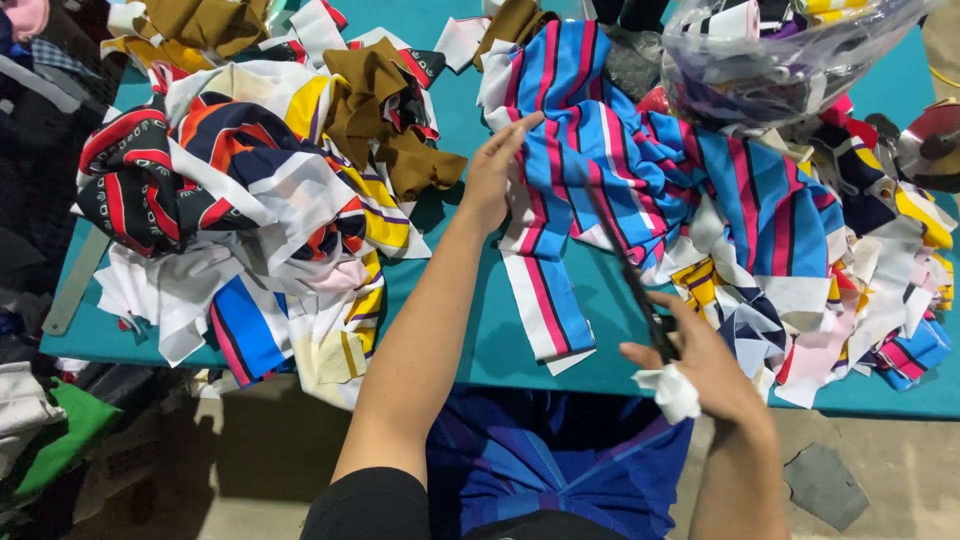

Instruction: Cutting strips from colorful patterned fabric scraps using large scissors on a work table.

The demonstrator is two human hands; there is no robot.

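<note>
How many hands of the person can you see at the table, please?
2. The left hand rests on the blue and pink striped fabric on the teal table; the right hand holds dark scissors at the near edge.

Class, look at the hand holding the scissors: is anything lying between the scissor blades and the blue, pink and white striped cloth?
Nothing visible does. The right hand holds the scissors with the blades already at the striped cloth, which the left hand presses flat.

Left hand (pixel 497 172) on striped fabric (pixel 640 170)
</note>
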